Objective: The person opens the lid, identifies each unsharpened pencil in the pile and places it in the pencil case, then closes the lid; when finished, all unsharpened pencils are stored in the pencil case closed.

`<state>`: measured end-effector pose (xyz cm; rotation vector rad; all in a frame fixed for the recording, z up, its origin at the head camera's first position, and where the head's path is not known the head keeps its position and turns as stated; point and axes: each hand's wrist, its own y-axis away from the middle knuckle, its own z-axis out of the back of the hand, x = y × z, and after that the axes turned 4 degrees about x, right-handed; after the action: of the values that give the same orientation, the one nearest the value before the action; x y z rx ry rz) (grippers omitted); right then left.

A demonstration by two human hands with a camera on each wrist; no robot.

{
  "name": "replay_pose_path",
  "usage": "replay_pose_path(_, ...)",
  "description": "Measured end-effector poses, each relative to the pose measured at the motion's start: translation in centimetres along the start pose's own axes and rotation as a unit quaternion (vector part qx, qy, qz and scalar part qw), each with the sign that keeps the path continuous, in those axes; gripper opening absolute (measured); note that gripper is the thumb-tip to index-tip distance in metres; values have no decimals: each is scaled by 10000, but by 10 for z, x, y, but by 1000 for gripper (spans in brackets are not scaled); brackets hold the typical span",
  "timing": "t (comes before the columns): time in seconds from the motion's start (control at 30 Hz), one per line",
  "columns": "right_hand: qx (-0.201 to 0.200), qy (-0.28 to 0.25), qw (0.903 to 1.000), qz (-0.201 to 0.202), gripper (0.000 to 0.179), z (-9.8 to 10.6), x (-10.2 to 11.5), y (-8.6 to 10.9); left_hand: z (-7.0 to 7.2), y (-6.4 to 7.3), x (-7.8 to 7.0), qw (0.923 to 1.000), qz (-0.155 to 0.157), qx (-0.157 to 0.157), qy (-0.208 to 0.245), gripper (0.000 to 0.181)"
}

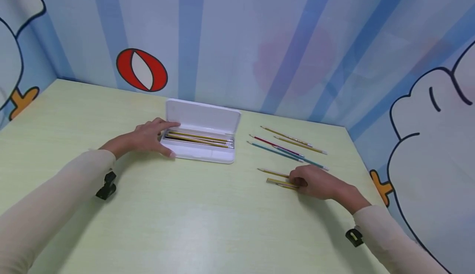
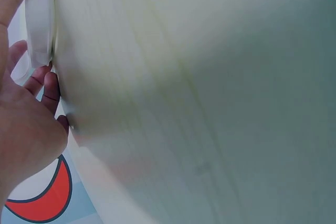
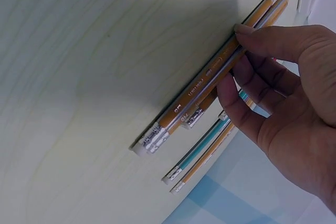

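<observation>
A white pencil case (image 1: 208, 155) lies with its lid (image 1: 204, 117) raised. Several yellow pencils (image 1: 200, 138) and a darker one rest inside it. My left hand (image 1: 148, 138) holds the case by its left end, thumb at the front corner and index finger reaching over by the lid. On the right, my right hand (image 1: 317, 181) pinches two yellow pencils (image 3: 194, 90) side by side between thumb and fingers, their white erasers low over the table in the right wrist view. Just behind them lies another yellow pencil (image 1: 271, 172), its eraser end hidden by the hand in the head view.
Beyond my right hand lie loose pencils: a red one (image 1: 272, 144), blue ones (image 1: 274, 152) and two yellow ones (image 1: 285, 135). The pale wooden table (image 1: 208, 216) meets a blue printed backdrop (image 1: 230, 38) close behind the case.
</observation>
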<state>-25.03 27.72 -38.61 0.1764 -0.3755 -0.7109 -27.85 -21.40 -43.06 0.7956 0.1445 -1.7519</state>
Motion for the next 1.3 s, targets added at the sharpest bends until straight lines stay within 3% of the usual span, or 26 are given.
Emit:
replay_pose_path(0.37, -23, -17, 9997, 255, 23, 6, 4, -7, -1, 3, 2, 10000, 56, 2, 28, 104)
replay_pose_path(0.5, 49, -130, 9998, 161, 19, 13, 7, -13, -2, 4, 2, 10000, 32, -4, 20, 104)
replay_pose_path(0.6, 117, -160, 9998, 93, 27, 21, 12, -22, -2, 4, 1, 10000, 9, -14, 29, 102)
replay_pose_path(1.07, -52, 279, 9962, 825, 33, 52, 55, -100, -1, 1, 0, 10000, -56, -28, 10, 100)
replay_pose_path(1.3, -75, 213, 9963, 831, 35, 53, 69, -146, -1, -1, 2, 10000, -73, -27, 37, 100)
